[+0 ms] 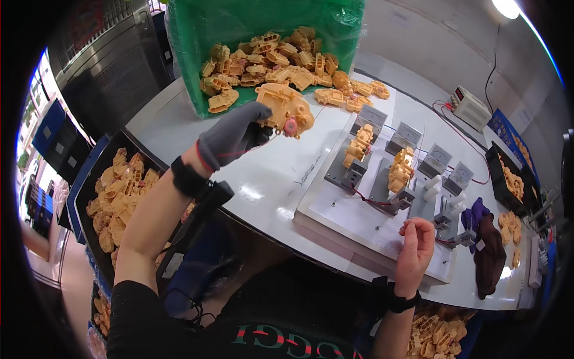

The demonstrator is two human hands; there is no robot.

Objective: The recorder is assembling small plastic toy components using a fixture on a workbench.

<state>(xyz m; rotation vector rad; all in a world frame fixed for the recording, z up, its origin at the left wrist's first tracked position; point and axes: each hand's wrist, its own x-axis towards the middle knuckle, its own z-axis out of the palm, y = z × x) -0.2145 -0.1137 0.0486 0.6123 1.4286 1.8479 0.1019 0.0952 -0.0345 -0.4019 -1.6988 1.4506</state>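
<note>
My left hand [234,134], in a grey glove, is closed on a tan plastic gear housing [280,110] with a round pink piece on its side. It holds the housing above the white table, in front of the green bin. My right hand [417,246], bare, hovers at the near edge of a white test board [353,230]; its fingers are curled and nothing shows in them. Two similar tan housings, a left one [360,145] and a right one [400,170], sit in grey fixtures on the board, with dial meters [406,137] behind them.
A green bin [185,66] full of tan housings stands at the back, with several loose ones [359,96] beside it. A blue crate [78,200] of housings is at the left. White pegs [431,186], a dark cloth [489,257] and a power supply [472,107] are rightward.
</note>
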